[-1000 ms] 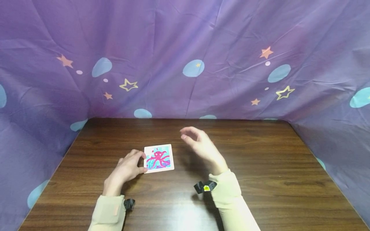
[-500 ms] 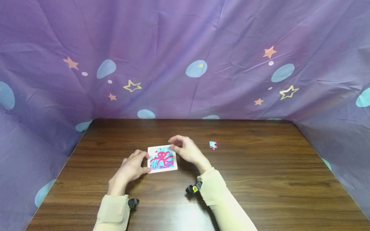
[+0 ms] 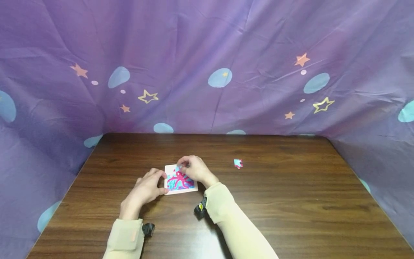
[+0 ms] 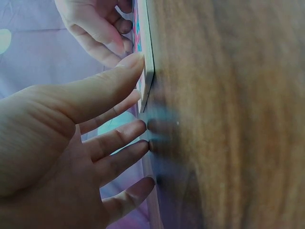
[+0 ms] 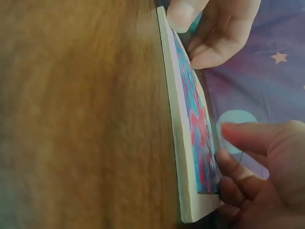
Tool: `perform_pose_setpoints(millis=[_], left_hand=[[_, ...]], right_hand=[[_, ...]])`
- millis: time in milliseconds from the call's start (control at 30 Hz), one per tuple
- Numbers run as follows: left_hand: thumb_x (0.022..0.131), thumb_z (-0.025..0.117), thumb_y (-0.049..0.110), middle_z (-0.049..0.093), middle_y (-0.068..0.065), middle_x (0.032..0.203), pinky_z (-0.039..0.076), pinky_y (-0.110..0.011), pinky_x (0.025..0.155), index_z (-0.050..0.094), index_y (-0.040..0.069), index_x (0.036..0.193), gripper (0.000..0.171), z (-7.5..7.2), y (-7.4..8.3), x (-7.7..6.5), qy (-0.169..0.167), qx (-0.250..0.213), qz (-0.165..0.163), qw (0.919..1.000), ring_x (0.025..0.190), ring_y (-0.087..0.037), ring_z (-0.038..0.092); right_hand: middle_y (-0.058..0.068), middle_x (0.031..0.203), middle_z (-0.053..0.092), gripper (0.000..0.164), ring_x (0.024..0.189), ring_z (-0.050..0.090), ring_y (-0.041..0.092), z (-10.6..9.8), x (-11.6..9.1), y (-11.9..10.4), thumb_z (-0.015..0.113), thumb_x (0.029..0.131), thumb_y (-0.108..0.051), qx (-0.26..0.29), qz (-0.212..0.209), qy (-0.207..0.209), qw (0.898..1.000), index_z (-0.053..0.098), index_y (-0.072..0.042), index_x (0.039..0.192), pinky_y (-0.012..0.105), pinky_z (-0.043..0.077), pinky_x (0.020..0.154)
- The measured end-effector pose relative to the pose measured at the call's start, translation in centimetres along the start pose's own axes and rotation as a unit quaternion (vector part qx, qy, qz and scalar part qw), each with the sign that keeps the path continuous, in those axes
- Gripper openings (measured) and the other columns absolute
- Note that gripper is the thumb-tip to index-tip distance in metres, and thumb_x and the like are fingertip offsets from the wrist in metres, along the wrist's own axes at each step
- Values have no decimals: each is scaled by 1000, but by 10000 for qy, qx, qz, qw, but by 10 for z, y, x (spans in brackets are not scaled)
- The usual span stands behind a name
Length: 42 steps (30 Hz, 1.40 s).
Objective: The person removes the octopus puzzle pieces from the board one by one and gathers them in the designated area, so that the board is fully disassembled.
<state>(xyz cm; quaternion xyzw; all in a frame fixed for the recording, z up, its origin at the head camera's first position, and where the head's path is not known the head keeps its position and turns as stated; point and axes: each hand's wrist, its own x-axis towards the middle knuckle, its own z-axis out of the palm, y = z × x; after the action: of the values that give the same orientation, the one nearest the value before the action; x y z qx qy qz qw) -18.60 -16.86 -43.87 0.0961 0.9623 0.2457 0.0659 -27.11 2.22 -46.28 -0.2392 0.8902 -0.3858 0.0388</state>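
On the table lies a white-framed jigsaw puzzle with a pink-red octopus on blue; a white patch shows at its upper left. My left hand rests at its left side, thumb on the frame's near corner, as the left wrist view shows. The other left fingers stretch out loosely. My right hand reaches over the puzzle's upper part, covering its upper right corner. Its thumb and fingertips stand apart at the picture in the right wrist view. Farther right lies a loose blue and pink jigsaw piece.
The dark wooden table spreads widely around the puzzle. A purple cloth with stars and blue spots hangs behind and on both sides. Each sleeve carries a small black wrist camera.
My right hand has moved left, from right of the puzzle to over its upper part. The loose piece has come into view behind it. My left hand has stayed at the frame.
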Motion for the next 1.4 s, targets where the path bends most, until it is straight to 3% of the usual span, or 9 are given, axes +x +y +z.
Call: perform_pose_setpoints(millis=[233,533,867,1033,1267,1400], left_hand=[[82,78,19,53,-16,127,39,-57,89,60,8,111,36,-1,0,0,5,-20,-13,10000,121,-35,49],[81,79,18,53,-17,127,40,-58,89,61,8,110,36,-1,0,-2,-6,18,-14,10000,120,-37,50],[81,79,18,53,-18,127,40,-58,89,61,8,110,36,1,0,-1,33,27,6,10000,121,-38,49],[81,79,19,53,-17,127,39,-59,90,61,8,110,36,0,1,-1,6,16,-18,10000,122,-38,49],[82,79,19,53,-16,126,39,-56,88,61,9,110,35,0,0,0,0,7,-31,10000,120,-37,49],[82,79,19,53,-17,127,39,-57,89,61,9,110,35,2,0,1,5,-8,-23,10000,121,-37,49]], right_hand=[[-1,88,61,25,90,55,17,-4,5,0,70,84,-9,-787,-314,-579,9947,74,-16,106,32,45,82],[2,106,60,29,104,53,21,-10,10,-4,66,89,-17,-1636,-477,-1388,9755,68,-25,116,36,44,90],[1,107,55,20,108,49,21,-14,13,-8,68,91,-22,-1517,-258,-1813,9713,62,-26,110,36,43,92],[-1,101,51,18,103,49,20,-14,13,-6,70,90,-23,-1472,-291,-1727,9735,61,-24,104,34,43,88],[0,104,51,30,105,49,19,-16,10,-5,69,91,-23,-1508,-324,-1703,9732,63,-23,120,34,44,91],[1,105,50,27,103,49,19,-18,12,-4,70,90,-20,-1529,-463,-1883,9690,66,-24,117,34,44,91]])
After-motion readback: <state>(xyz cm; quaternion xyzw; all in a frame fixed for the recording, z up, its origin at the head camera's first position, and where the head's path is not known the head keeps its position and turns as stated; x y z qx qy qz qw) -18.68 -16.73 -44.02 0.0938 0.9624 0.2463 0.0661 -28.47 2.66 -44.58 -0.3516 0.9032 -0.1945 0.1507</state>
